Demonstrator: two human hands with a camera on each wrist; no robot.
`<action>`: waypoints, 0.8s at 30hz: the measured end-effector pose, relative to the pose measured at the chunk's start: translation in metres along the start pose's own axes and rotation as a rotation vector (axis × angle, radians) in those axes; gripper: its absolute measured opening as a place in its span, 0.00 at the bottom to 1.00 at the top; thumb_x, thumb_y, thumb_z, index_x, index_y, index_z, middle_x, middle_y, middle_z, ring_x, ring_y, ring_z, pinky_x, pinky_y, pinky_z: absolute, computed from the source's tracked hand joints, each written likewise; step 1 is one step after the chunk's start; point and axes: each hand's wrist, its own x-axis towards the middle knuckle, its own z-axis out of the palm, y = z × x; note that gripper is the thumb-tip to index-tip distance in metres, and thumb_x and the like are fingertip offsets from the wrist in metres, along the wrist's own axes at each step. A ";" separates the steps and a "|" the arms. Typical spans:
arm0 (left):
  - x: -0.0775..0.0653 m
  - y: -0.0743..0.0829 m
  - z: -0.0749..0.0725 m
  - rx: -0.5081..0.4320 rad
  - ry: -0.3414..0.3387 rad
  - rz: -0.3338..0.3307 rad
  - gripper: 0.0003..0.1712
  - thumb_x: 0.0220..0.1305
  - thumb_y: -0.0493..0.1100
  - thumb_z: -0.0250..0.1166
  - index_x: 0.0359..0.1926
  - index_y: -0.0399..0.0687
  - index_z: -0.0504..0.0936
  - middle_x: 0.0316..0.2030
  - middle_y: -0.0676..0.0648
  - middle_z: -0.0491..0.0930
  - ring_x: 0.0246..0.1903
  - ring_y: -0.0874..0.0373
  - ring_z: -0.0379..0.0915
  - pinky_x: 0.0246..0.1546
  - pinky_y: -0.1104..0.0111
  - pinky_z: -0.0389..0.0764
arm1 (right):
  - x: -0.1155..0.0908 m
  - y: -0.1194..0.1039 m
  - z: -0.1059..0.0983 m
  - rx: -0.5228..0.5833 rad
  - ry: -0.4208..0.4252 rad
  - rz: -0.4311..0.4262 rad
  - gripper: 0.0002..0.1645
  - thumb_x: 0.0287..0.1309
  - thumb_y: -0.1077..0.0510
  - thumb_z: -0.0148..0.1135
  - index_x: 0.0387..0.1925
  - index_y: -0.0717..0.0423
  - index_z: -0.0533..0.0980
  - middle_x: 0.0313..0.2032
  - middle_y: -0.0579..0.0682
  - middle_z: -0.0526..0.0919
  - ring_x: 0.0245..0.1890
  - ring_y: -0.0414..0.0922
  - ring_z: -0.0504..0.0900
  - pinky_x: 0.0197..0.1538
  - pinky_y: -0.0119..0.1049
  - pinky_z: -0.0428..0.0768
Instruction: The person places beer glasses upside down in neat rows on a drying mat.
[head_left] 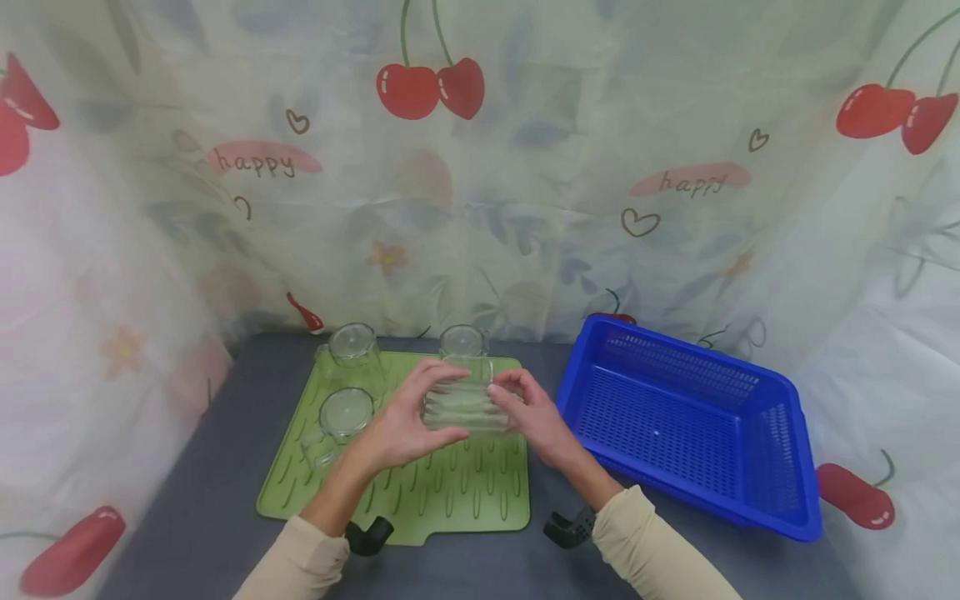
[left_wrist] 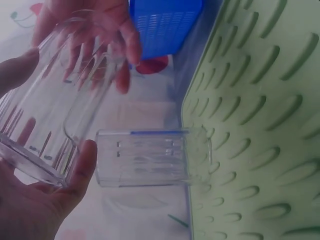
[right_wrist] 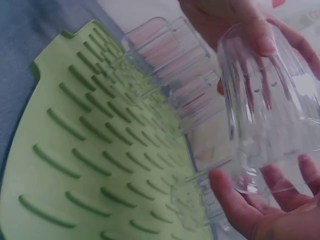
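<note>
A clear ribbed glass mug [head_left: 465, 408] lies sideways in the air above a green draining mat [head_left: 480, 518]. The left hand [head_left: 405, 417] grips its left end, thumb below and fingers over the top. At the other end the right hand [head_left: 536, 417] holds it with curled fingers and thumb. The mug's handle [left_wrist: 75, 107] shows in the left wrist view. Upside down on the mat stand three more glass mugs: one at the back left [head_left: 354, 348], one nearer the left edge [head_left: 347, 414], and one at the back [head_left: 462, 343], partly hidden behind the hands.
To the right of the mat, a blue plastic basket [head_left: 808, 475] with perforated walls sits on the dark grey table [head_left: 202, 500]. A cherry-patterned curtain [head_left: 510, 167] encloses the back and sides. Black mounts [head_left: 369, 536] hang at both wrists.
</note>
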 end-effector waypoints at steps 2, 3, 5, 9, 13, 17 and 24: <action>-0.001 0.000 -0.002 0.037 -0.008 -0.019 0.40 0.54 0.52 0.80 0.67 0.64 0.73 0.62 0.56 0.71 0.61 0.56 0.72 0.60 0.51 0.78 | 0.000 0.005 0.000 -0.019 -0.018 0.031 0.26 0.73 0.42 0.58 0.62 0.52 0.70 0.61 0.58 0.78 0.61 0.55 0.79 0.46 0.40 0.85; -0.001 0.000 -0.003 0.053 -0.012 -0.024 0.38 0.54 0.53 0.80 0.66 0.63 0.74 0.61 0.57 0.71 0.61 0.57 0.72 0.60 0.52 0.79 | -0.001 0.008 0.000 -0.029 -0.025 0.046 0.27 0.72 0.41 0.58 0.62 0.52 0.71 0.61 0.58 0.79 0.60 0.54 0.81 0.46 0.41 0.86; -0.001 0.001 -0.004 0.077 -0.022 -0.033 0.36 0.54 0.55 0.79 0.63 0.64 0.76 0.60 0.59 0.72 0.60 0.59 0.73 0.59 0.52 0.79 | -0.002 0.013 0.000 -0.049 -0.044 0.067 0.29 0.71 0.40 0.59 0.62 0.54 0.72 0.60 0.58 0.80 0.58 0.54 0.83 0.48 0.43 0.87; 0.000 0.001 -0.005 0.104 -0.033 -0.027 0.33 0.53 0.55 0.80 0.60 0.67 0.77 0.59 0.60 0.73 0.62 0.59 0.73 0.61 0.53 0.79 | -0.005 0.019 0.000 -0.105 -0.085 0.064 0.31 0.71 0.41 0.60 0.63 0.58 0.73 0.59 0.58 0.80 0.54 0.51 0.85 0.49 0.45 0.88; 0.001 0.001 -0.003 0.142 -0.045 -0.005 0.33 0.53 0.55 0.80 0.59 0.68 0.78 0.60 0.59 0.73 0.63 0.58 0.72 0.62 0.53 0.79 | -0.008 0.015 -0.002 -0.177 -0.102 0.041 0.29 0.70 0.43 0.62 0.63 0.56 0.73 0.62 0.57 0.78 0.54 0.49 0.84 0.52 0.45 0.87; 0.001 0.000 0.001 0.178 -0.052 -0.007 0.34 0.52 0.57 0.80 0.60 0.69 0.78 0.61 0.59 0.73 0.63 0.58 0.72 0.61 0.53 0.79 | -0.010 0.006 -0.007 -0.238 -0.095 0.033 0.27 0.70 0.41 0.62 0.62 0.50 0.73 0.63 0.54 0.77 0.55 0.49 0.84 0.54 0.51 0.86; 0.001 -0.003 0.003 0.211 -0.041 0.009 0.37 0.52 0.59 0.80 0.63 0.72 0.77 0.60 0.59 0.74 0.61 0.58 0.74 0.59 0.55 0.80 | -0.010 -0.008 -0.018 -0.387 -0.073 -0.001 0.23 0.72 0.43 0.59 0.62 0.45 0.73 0.63 0.51 0.78 0.55 0.48 0.85 0.52 0.48 0.85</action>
